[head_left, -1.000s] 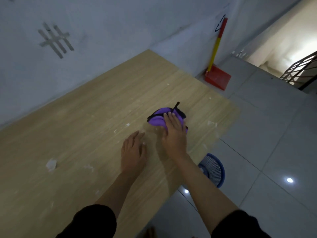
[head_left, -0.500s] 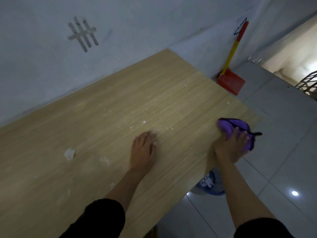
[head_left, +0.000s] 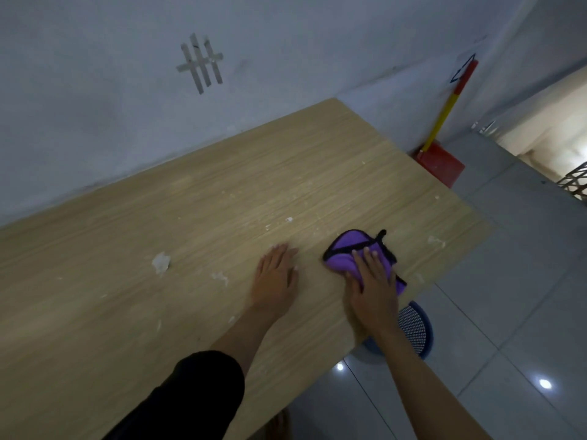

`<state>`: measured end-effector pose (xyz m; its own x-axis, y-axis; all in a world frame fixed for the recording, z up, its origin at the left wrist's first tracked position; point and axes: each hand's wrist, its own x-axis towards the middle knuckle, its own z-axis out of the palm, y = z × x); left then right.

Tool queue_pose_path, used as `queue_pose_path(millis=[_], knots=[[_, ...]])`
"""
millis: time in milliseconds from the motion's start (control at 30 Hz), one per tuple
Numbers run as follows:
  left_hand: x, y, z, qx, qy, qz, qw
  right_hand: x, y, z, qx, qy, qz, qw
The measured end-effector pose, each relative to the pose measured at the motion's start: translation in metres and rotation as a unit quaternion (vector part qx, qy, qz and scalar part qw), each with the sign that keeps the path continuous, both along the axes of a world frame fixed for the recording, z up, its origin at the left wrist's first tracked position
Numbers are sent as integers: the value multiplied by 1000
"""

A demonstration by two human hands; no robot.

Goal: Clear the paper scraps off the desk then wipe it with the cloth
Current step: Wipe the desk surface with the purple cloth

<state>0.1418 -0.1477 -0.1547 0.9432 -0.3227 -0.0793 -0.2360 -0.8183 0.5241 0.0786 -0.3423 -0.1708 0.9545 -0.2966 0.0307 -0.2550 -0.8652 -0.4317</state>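
A purple cloth (head_left: 343, 254) with black trim lies bunched on the wooden desk (head_left: 222, 198) near its right end. My right hand (head_left: 373, 289) presses flat on the cloth with straight fingers, covering its near half. My left hand (head_left: 276, 279) rests flat on the desk just left of the cloth, holding nothing. A crumpled white paper scrap (head_left: 161, 262) lies further left, and a smaller scrap (head_left: 219, 277) sits between it and my left hand. Tiny white bits dot the desk beyond my hands.
A blue mesh wastebasket (head_left: 416, 327) stands on the tiled floor under the desk's near right edge. A red dustpan (head_left: 440, 161) with a yellow and red handle leans in the wall corner. Grey wall runs along the desk's far side.
My right hand slid the cloth from the desk's right edge over the basket back left onto the desk. My left hand stayed flat in place.
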Motion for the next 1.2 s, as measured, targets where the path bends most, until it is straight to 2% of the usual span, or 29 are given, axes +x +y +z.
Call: queue_pose_path(millis=[67,200,300,367,433,500,567,667,767,967,1067,1133,1200], knots=[[-1,7,0,0,7,-3,1000,-8,-19,-1,3,-6,-19,1000],[-7,22,4,-9,13,4,1000,-11,-60,6,45,9,-148,988],[-11,30,8,-17,19,19,1000,-4,-61,25,85,-48,-191,977],[-14,34,8,-21,21,37,999,-3,-30,38,106,-90,-144,980],[-16,35,7,-26,19,60,998,-9,23,41,128,-89,-51,987],[-19,37,8,-39,9,76,996,-20,78,28,90,-58,67,992],[-18,42,9,-40,16,76,996,-29,115,9,28,-42,137,989],[-14,52,7,-21,18,84,996,-28,118,-1,18,-36,131,991],[-13,58,9,-32,-1,99,995,-15,84,0,-2,-20,97,995],[-9,59,8,-29,23,87,996,3,-15,0,3,20,-48,999],[-5,62,7,-32,22,103,994,21,-29,9,40,-12,-136,990],[-2,64,8,-35,20,121,992,34,-5,24,87,-70,-125,986],[3,63,9,-65,7,152,986,41,42,34,133,-102,-33,985]])
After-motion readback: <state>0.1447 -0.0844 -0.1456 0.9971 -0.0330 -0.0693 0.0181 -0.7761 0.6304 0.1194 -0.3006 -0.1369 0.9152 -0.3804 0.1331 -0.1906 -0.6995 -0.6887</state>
